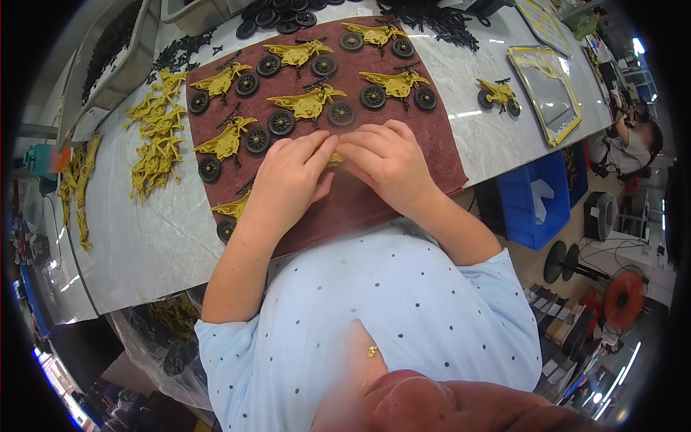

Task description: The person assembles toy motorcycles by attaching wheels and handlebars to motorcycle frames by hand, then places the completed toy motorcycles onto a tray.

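Note:
Over the near part of a dark red cloth [432,155], my left hand [291,176] and my right hand [389,162] meet with fingers bent and fingertips close together. Between them they hold a yellow plastic motorbike part [335,160], mostly covered by the fingers. Just beyond the fingertips lies a yellow toy motorbike body [309,106] with a black wheel [281,122] and a second black wheel [341,112] beside it. Several similar sets of yellow bodies, black wheels and black handlebar pieces are laid out on the cloth. One set [232,209] is partly behind my left forearm.
A pile of yellow parts [155,137] lies on the grey table [137,252] at left. Black wheels [288,18] and small black parts [432,25] are heaped at the back. At right are another toy motorbike [498,95], a yellow-edged frame [547,101] and, below, a blue bin [529,205].

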Available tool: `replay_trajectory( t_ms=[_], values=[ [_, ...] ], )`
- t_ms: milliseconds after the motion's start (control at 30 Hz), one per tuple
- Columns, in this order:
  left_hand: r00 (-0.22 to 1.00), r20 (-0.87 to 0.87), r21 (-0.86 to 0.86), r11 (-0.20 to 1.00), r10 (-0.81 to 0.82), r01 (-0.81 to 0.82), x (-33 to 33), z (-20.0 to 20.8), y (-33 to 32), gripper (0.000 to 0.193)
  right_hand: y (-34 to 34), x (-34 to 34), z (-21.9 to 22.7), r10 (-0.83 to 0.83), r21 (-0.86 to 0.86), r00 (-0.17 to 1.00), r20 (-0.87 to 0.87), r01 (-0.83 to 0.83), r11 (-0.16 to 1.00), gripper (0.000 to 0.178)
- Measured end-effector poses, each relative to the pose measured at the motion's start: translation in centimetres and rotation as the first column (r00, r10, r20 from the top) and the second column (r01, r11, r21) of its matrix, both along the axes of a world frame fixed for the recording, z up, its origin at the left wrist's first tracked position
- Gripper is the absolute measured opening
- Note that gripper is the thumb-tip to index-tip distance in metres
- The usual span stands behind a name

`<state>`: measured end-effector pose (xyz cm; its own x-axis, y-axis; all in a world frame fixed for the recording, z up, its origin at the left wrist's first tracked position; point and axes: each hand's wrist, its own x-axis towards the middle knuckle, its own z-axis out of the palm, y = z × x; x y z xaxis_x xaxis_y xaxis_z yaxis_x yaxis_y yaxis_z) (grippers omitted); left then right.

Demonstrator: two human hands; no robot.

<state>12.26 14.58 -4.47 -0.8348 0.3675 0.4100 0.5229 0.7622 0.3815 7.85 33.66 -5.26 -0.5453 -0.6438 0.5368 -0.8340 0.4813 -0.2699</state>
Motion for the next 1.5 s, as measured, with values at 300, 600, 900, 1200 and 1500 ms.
replay_trajectory(
  t_ms=[300,600,900,1200,1500],
  values=[
    [0.98,-0.186,-0.037,0.997,0.064,-0.072,0.2,-0.1,-0.1,0.037,-0.5,-1.1,0.7,0.036,0.05,0.996,-0.08,-0.032,0.998,0.025],
    [0.992,-0.122,0.016,0.999,0.043,-0.042,0.2,-0.3,-0.5,0.035,-0.4,-1.0,0.8,0.059,0.09,0.997,-0.056,-0.053,0.995,0.027],
    [0.96,-0.28,-0.11,0.994,-0.032,0.002,0.1,-1.0,-0.4,0.026,0.0,-1.3,0.1,0.15,0.126,0.973,-0.175,-0.129,0.984,0.017],
    [0.89,-0.455,-0.157,0.984,0.008,-0.089,1.1,1.0,0.6,0.022,2.3,0.2,0.6,0.353,-0.584,0.669,0.654,0.15,0.797,0.063],
    [0.873,-0.479,-0.254,0.967,-0.097,-0.032,1.5,3.1,0.8,0.026,3.1,-0.1,1.7,0.535,-0.521,0.054,0.843,0.328,0.788,0.036]
  ],
)
